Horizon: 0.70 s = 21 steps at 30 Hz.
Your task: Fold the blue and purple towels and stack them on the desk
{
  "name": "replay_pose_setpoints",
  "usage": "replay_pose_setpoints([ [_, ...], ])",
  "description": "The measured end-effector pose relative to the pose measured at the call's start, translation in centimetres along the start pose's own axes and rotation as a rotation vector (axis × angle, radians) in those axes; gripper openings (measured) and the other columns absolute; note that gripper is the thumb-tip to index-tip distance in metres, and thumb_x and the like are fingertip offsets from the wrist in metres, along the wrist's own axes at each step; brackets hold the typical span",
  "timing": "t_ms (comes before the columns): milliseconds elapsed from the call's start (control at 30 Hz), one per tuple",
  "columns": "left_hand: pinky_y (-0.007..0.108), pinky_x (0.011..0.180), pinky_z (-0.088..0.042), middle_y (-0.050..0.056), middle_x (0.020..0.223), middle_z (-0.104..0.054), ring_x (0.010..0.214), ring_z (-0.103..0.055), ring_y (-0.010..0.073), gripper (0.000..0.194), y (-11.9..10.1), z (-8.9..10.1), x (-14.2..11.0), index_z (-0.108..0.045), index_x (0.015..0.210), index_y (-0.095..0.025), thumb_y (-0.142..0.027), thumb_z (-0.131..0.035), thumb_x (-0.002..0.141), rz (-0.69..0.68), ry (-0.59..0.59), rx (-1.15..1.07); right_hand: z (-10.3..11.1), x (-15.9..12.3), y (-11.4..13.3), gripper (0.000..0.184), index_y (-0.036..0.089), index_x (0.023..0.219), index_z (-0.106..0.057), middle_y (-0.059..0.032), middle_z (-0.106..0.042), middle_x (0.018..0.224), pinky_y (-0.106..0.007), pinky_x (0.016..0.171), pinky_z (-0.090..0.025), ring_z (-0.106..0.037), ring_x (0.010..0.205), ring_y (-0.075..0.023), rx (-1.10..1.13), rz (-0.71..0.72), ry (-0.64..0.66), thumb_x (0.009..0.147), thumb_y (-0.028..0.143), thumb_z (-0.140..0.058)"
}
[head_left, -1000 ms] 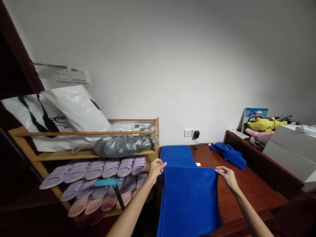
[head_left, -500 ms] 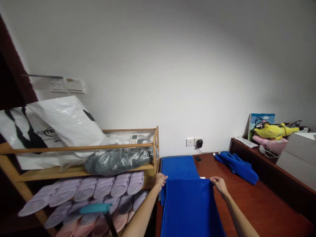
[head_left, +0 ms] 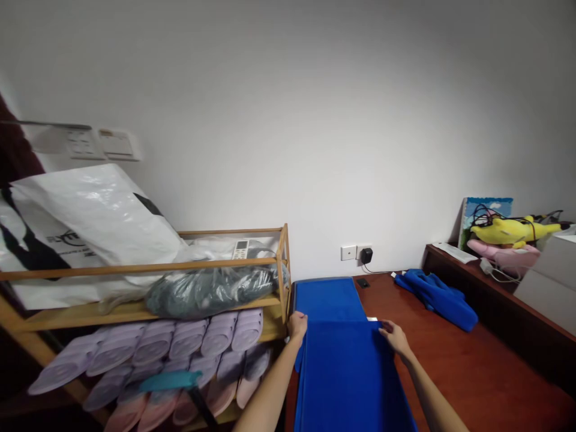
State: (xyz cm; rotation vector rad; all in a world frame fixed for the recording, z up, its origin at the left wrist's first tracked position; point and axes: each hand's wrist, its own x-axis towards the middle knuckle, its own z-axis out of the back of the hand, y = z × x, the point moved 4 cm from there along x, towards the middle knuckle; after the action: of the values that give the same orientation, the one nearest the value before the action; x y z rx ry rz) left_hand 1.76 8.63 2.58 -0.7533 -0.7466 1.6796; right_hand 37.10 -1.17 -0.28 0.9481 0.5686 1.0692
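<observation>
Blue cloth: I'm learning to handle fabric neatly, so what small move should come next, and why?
I'd probably lower the held edge of the cloth onto the blue layer behind: the left hand and right hand grip its far corners, and the edge looks straight between them.

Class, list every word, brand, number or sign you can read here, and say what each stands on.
"FLYT", on the white bag; the rest of the word cannot be made out.
Smaller print below it: too blurred to read.
Remote control: markings too small to read.
Wall switch panels: markings too blurred to read.
White tag at the edge of the blue cloth: too small to read.
</observation>
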Motion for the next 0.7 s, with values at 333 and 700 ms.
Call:
replay_pose_setpoints([
  [333,0.026,0.069,-0.042,-0.001,0.069,-0.055,0.07,-0.057,0.016,0.025,7.2,3.1,-14.2,-0.053,0.065,-0.022,-0.038,-0.05,0.084,-0.39,0.162,0.238,2.6,-13.3,-4.1,0.046,0.019,0.109,-0.056,-0.0138,-0.066,0.111,-0.037,0.085,-0.045,-0.061,0.103,-0.0268,-0.381,-0.086,0.065,0.081,0.051,-0.038],
  [700,0.03,0.084,-0.037,0.006,0.094,-0.064,0.098,-0.057,0.0228,0.016,9.3,4.0,-23.3,-0.061,0.082,-0.021,-0.035,-0.055,0.081,-0.247,0.357,0.626,3.5,-22.4,-6.6,0.032,0.025,0.089,-0.054,-0.0077,-0.07,0.088,-0.032,0.067,-0.043,-0.066,0.084,-0.0247,-0.58,-0.209,0.252,0.086,0.047,-0.031],
])
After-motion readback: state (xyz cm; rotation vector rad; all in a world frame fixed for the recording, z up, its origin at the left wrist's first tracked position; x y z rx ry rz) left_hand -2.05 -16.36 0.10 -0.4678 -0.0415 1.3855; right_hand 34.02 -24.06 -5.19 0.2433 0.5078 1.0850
